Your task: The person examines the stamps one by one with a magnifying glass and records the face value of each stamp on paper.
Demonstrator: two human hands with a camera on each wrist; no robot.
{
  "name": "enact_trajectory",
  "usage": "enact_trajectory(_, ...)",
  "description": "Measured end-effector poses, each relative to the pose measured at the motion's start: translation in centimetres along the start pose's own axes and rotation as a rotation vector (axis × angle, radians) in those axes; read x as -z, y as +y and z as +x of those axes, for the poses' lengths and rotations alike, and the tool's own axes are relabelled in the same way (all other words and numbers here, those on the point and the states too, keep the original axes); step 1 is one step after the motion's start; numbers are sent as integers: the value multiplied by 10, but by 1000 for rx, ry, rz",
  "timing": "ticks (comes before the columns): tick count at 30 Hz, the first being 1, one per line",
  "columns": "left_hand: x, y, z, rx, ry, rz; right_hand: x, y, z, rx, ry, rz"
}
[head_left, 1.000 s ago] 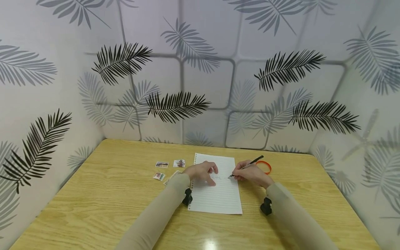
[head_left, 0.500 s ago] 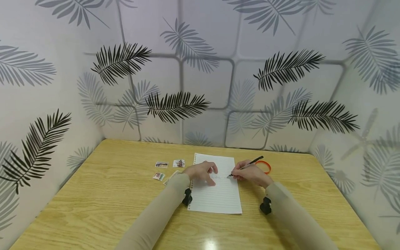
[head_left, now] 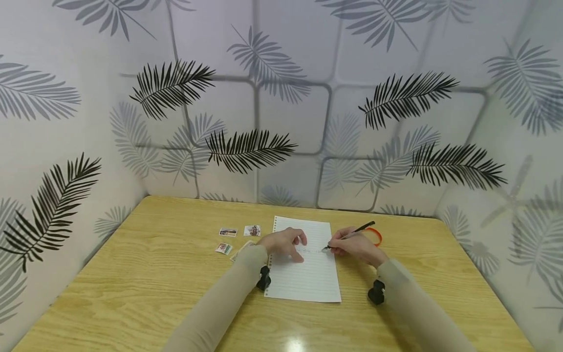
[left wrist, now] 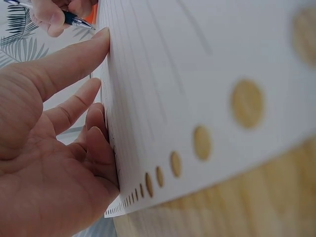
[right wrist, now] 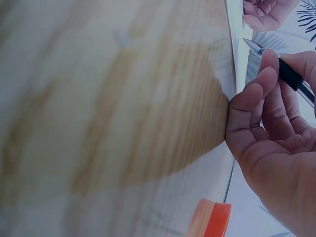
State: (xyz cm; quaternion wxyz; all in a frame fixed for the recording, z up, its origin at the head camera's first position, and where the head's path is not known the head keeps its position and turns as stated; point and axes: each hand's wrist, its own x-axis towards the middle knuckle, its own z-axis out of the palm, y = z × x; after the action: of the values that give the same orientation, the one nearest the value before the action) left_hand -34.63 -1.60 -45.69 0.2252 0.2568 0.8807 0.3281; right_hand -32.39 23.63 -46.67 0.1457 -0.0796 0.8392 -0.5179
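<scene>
A lined sheet of paper [head_left: 303, 283] with punched holes down its left edge lies on the table, a line of small handwriting [head_left: 308, 251] across its middle. My left hand [head_left: 283, 242] rests on the sheet's left part, fingers spread and loosely bent, holding nothing; in the left wrist view its thumb [left wrist: 74, 61] touches the paper. My right hand [head_left: 354, 244] pinches a black pen [head_left: 364, 226] at the sheet's right edge, the tip down at the end of the writing. The right wrist view shows the pen's dark grip [right wrist: 290, 74] between thumb and fingers.
Left of the sheet lie several small picture cards, among them one at the back [head_left: 252, 230] and one nearer [head_left: 224, 248]; another is partly under the left forearm. An orange ring [head_left: 375, 236] sits behind the right hand. The wooden table [head_left: 145, 274] meets a leaf-patterned backdrop [head_left: 290, 176].
The pen tip and right hand have shifted slightly over the writing, first a little left, then back right. The left hand, paper and cards stay where they were.
</scene>
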Motion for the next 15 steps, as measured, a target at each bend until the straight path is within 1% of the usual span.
enact_trajectory(3,0,1,0,3,-2,-5,2,0,-1,7,-6,-5)
enact_trajectory(9,1,1,0,5,-1,-3,4,-1,-1,-7,3,-32)
enact_trajectory(15,0,2,0,20,-6,-14,3,-2,-1,-17,2,-29)
